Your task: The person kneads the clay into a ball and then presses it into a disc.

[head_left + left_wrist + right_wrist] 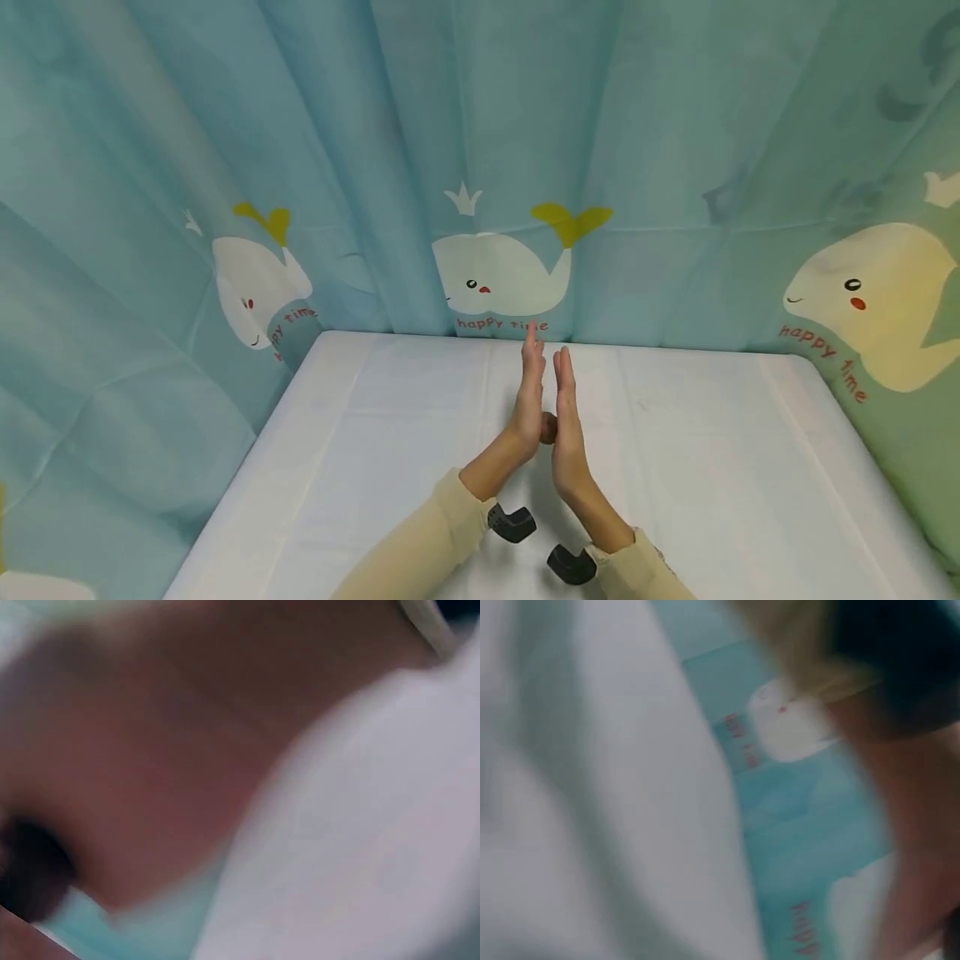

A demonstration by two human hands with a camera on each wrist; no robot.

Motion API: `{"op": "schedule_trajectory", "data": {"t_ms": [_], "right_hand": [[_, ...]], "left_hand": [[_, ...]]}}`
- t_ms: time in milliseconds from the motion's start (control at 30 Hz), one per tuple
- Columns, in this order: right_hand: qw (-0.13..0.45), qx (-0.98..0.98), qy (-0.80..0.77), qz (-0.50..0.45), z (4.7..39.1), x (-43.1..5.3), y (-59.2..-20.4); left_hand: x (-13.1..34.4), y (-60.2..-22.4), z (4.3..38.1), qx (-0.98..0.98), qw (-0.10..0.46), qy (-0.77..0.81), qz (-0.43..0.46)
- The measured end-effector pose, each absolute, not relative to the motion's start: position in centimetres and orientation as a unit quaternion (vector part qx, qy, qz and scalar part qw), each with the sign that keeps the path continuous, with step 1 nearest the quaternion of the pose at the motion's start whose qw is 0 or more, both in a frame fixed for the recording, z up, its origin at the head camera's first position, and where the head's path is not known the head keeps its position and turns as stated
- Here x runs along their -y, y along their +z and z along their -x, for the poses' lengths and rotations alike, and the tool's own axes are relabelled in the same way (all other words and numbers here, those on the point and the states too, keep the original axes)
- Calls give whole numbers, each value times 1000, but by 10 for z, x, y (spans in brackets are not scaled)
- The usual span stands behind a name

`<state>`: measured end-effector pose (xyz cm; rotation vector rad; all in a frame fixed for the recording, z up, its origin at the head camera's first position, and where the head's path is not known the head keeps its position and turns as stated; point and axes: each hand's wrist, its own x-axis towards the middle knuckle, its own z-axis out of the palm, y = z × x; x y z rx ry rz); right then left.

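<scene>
Between my two palms sits a small brown round ball (pixel 548 428), partly hidden by the hands in the head view. The left hand (pixel 528 408) stands upright with straight fingers, its palm against the ball's left side. Facing it, the right hand (pixel 568 437) is also straight-fingered and touches the ball from the right. The fingertips of the two hands are apart. In the left wrist view the ball (pixel 34 874) shows dark at the lower left, beside the blurred left palm (pixel 165 765). The blurred right hand (pixel 922 847) fills the right side of the right wrist view.
Below the hands spreads a white-covered table (pixel 405 433). A blue-green curtain (pixel 660 150) with printed whales hangs behind and on both sides of it. Black curved camera mounts (pixel 512 524) project inward from both wrists, close to each other.
</scene>
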<state>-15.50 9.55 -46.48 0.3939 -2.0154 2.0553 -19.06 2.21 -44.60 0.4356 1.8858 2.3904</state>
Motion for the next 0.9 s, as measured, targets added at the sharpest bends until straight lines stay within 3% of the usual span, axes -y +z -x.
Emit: {"op": "schedule_trajectory", "data": {"t_ms": [233, 433, 600, 733, 900], "right_hand": [[168, 692, 689, -134, 178, -107, -450], [143, 701, 688, -122, 173, -101, -472], [158, 702, 674, -165, 155, -89, -458], [177, 710, 661, -167, 170, -100, -442], [176, 716, 663, -129, 190, -114, -460]], "left_hand": [[-26, -452, 176, -603, 92, 780, -141], [-19, -433, 177, -584, 58, 796, -149], [-18, -451, 192, -619, 28, 770, -151], [-24, -463, 186, -631, 53, 754, -175], [-22, -447, 175, -592, 87, 780, -185]]}}
